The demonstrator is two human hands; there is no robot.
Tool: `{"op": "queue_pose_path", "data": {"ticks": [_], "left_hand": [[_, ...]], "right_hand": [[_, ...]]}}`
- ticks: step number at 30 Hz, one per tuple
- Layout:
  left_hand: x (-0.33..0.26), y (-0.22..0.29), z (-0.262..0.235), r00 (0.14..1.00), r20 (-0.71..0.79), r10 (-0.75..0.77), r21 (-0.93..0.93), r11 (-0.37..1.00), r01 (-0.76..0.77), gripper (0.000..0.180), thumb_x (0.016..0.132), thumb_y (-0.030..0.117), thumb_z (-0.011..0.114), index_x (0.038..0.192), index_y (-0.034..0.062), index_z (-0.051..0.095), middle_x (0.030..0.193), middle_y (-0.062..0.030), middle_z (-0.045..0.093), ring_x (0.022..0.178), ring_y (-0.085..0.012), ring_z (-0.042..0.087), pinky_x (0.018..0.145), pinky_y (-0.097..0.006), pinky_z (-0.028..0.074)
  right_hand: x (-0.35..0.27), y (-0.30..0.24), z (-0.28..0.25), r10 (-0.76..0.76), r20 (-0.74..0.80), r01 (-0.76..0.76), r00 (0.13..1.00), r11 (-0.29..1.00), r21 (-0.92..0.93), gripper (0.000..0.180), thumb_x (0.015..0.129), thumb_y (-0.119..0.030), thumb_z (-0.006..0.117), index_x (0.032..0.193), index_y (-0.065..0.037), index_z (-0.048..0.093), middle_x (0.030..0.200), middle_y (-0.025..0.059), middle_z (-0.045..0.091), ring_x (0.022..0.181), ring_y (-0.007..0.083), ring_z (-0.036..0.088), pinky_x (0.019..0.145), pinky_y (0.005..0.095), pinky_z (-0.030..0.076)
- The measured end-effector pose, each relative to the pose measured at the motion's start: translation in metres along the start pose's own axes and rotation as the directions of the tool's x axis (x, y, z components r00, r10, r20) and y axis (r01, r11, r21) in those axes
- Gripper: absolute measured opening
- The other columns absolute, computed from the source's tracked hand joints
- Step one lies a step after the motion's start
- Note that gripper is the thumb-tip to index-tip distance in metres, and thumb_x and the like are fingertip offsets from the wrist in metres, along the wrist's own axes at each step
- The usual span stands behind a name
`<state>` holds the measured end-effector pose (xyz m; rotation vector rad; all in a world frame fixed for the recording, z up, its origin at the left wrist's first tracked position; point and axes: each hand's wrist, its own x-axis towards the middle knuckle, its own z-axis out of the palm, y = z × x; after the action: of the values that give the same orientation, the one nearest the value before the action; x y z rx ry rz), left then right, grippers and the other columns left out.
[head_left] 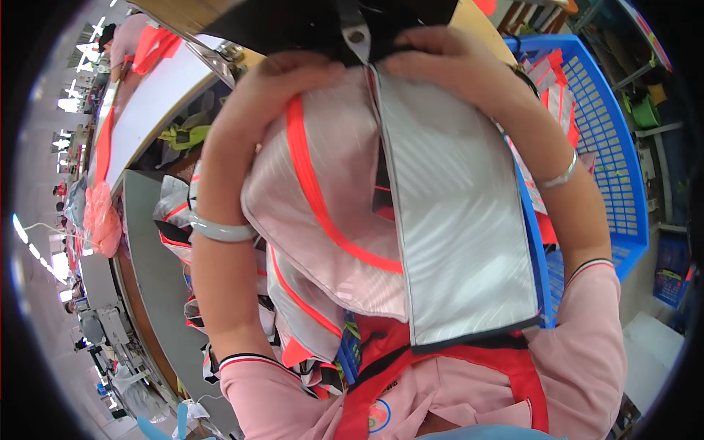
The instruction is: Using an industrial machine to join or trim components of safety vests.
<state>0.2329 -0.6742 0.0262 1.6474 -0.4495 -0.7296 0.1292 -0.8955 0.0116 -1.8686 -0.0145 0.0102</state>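
A silver-grey fabric piece (462, 213) with a dark hem and bright orange-red piping hangs toward my lap. Its top edge lies at the metal tip (357, 40) of a black machine (293, 26). At the upper left of the fabric, my left hand (290, 79) is closed on it with curled fingers. My right hand (458, 67) grips the upper right part, thumb and fingers close to the metal tip. The machine's dark body partly hides the fingertips of both hands. A seam runs down from the tip between the two fabric parts.
A blue plastic basket (605, 139) with similar orange-trimmed pieces stands at the right. More silver fabric pieces (176, 202) hang at the left beside a grey panel (150, 242). A white-topped table (158, 103) stretches away at the far left, where another person (128, 37) bends over orange cloth.
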Motion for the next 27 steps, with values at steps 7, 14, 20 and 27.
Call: {"op": "queue_pose_path", "data": {"ticks": [7,14,20,27], "left_hand": [[-0.017,0.010,-0.009,0.997,-0.077,0.018,-0.117,0.993,-0.027,0.017,0.086,0.009,0.065,0.099,-0.0007,0.065,0.085,-0.0031,0.067,0.078,-0.0112,0.064,0.076,-0.024,0.051],[-0.056,-0.028,0.009,0.996,-0.077,0.045,0.061,0.997,-0.040,0.025,0.088,0.019,0.065,0.103,-0.0005,0.065,0.088,0.0038,0.063,0.079,-0.0043,0.056,0.073,-0.021,0.046],[-0.074,-0.012,0.037,0.990,0.128,0.061,0.301,0.949,-0.097,0.022,0.086,0.019,0.065,0.100,0.0017,0.064,0.078,0.0039,0.059,0.072,-0.0047,0.051,0.065,-0.022,0.043],[-0.059,-0.038,0.113,0.844,0.493,0.210,0.423,0.790,-0.444,0.029,0.079,0.026,0.063,0.088,-0.0016,0.058,0.072,-0.0143,0.060,0.067,-0.0223,0.056,0.064,-0.036,0.046]], "right_hand": [[-0.013,0.002,-0.010,0.067,-0.386,0.003,0.920,0.984,0.178,0.029,0.089,-0.025,0.063,0.107,-0.002,0.064,0.089,-0.0016,0.064,0.080,0.0042,0.057,0.073,0.0186,0.045],[-0.093,0.029,-0.025,0.037,0.068,-0.039,0.997,0.999,0.023,0.021,0.087,-0.019,0.066,0.098,-0.002,0.063,0.082,-0.0027,0.060,0.077,0.0047,0.052,0.071,0.0213,0.043],[-0.145,0.054,-0.044,-0.158,0.034,0.127,0.987,0.622,-0.772,0.014,0.078,-0.015,0.065,0.085,-0.003,0.065,0.083,0.0139,0.064,0.081,0.0313,0.061,0.073,0.0412,0.045],[-0.157,-0.021,0.100,-0.621,0.399,0.691,0.675,0.341,-0.638,0.026,0.073,-0.016,0.067,0.094,-0.001,0.061,0.100,0.0138,0.063,0.098,0.0312,0.060,0.083,0.0438,0.047]]}}
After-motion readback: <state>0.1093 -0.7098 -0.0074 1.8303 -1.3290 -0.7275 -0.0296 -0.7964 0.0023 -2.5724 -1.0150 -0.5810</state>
